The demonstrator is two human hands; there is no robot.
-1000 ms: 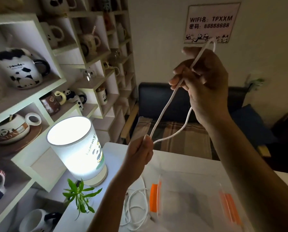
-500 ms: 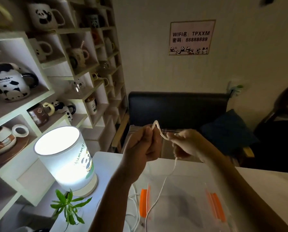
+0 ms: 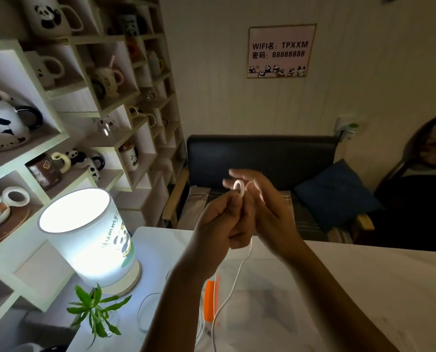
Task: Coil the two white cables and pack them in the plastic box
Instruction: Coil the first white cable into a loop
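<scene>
Above the white tabletop (image 3: 364,288), both hands raised together. Left hand (image 3: 222,224): grip closed in a fist on a white cable (image 3: 238,273), a small tight loop of it standing up out of the fingers. Right hand (image 3: 270,212): fingers spread loose just behind that loop, touching the left hand; whether it pinches the cable cannot be told. Cable tail: hangs from under the left fist down over the plastic box (image 3: 262,306) (clear, orange latch on its left edge, blurred), which sits on the tabletop below the hands. Second white cable (image 3: 148,313): a faint loop lying on the tabletop left of the box, beside a lit lamp (image 3: 90,240) and a small green plant (image 3: 95,308). Left wall: shelf (image 3: 67,138) of panda mugs.
</scene>
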